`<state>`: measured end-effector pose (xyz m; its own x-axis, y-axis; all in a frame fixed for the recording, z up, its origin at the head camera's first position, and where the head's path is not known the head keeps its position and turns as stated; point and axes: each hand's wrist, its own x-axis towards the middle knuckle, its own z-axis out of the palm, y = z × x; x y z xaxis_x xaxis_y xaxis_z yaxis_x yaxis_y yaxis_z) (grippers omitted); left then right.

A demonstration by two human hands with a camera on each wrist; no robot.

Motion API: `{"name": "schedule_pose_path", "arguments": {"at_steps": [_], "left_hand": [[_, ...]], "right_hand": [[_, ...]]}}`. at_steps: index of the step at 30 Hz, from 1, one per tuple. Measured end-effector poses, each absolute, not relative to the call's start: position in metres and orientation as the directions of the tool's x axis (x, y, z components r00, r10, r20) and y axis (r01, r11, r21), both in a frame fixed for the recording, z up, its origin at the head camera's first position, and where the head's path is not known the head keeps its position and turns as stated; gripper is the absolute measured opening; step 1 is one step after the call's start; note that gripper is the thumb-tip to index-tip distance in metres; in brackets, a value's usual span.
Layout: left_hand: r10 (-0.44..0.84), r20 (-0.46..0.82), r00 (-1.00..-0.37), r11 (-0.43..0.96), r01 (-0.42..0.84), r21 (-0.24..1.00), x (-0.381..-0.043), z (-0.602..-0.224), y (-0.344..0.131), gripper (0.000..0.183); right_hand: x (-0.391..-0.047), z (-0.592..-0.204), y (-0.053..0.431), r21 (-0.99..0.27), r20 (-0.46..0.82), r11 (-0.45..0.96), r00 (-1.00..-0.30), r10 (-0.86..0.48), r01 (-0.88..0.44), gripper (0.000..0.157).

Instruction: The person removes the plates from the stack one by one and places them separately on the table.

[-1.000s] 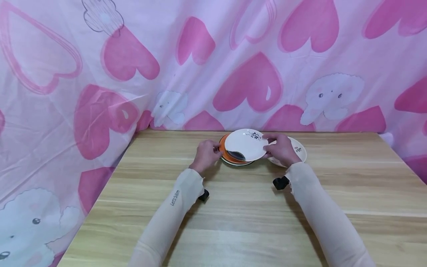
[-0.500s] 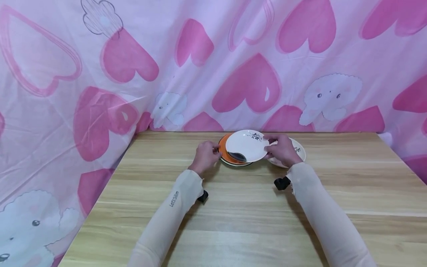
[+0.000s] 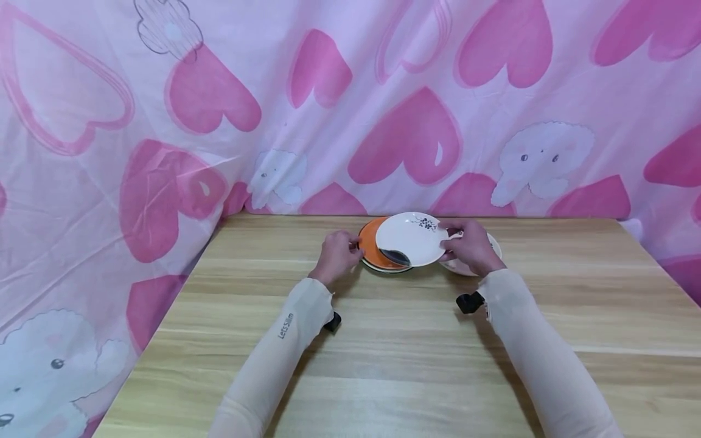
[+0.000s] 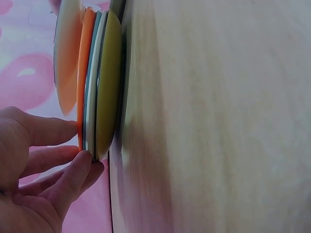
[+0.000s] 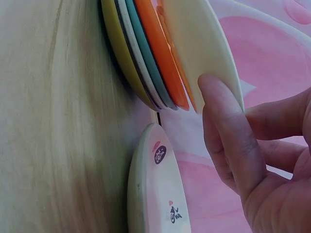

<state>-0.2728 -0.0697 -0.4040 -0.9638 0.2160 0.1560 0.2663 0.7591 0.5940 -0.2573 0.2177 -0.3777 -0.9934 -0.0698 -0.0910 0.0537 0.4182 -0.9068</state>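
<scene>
A white plate with dark flowers and a dark patch at its near edge is tilted over the stack. Its right rim is pinched between the thumb and fingers of my right hand. Beneath its left side lies an orange plate, the top of a stack with teal, pale and olive-yellow plates under it. My left hand holds the stack's left rim with thumb and fingertips. Another white plate, with small dark and red characters on its wall, sits right of the stack, partly hidden by my right hand.
The plates stand near the back edge of a wood-grain table. Behind it hangs a pink curtain with hearts and white animal figures. A black strap shows at my right wrist and another at my left.
My right hand has moved slightly right with the white plate, uncovering more of the orange plate and hiding more of the right-hand plate. My left hand stays at the stack's rim.
</scene>
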Motion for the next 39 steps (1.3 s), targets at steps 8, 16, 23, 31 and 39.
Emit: {"name": "schedule_pose_path", "arguments": {"at_steps": [8, 16, 23, 31, 39], "left_hand": [[0.244, 0.178, -0.953, 0.771, 0.302, 0.560, -0.271, -0.404, -0.068, 0.029], [0.207, 0.135, -0.969, 0.767, 0.246, 0.592, -0.271, -0.404, -0.069, 0.031], [0.206, 0.132, -0.970, 0.775, 0.244, 0.583, -0.272, -0.404, -0.068, 0.031], [0.197, 0.126, -0.972, 0.776, 0.233, 0.586, -0.272, -0.404, -0.067, 0.032], [0.201, 0.128, -0.971, 0.778, 0.237, 0.581, -0.273, -0.405, -0.068, 0.032]], "right_hand": [[-0.252, -0.377, 0.220, -0.893, -0.095, 0.446, -0.993, -0.063, 0.058, 0.052], [-0.251, -0.378, 0.225, -0.887, -0.111, 0.457, -0.991, -0.071, 0.066, 0.051], [-0.248, -0.376, 0.232, -0.896, -0.112, 0.440, -0.990, -0.088, 0.062, 0.052], [-0.244, -0.377, 0.237, -0.897, -0.095, 0.441, -0.990, -0.108, 0.039, 0.052], [-0.240, -0.379, 0.245, -0.892, -0.111, 0.450, -0.987, -0.120, 0.046, 0.050]]}}
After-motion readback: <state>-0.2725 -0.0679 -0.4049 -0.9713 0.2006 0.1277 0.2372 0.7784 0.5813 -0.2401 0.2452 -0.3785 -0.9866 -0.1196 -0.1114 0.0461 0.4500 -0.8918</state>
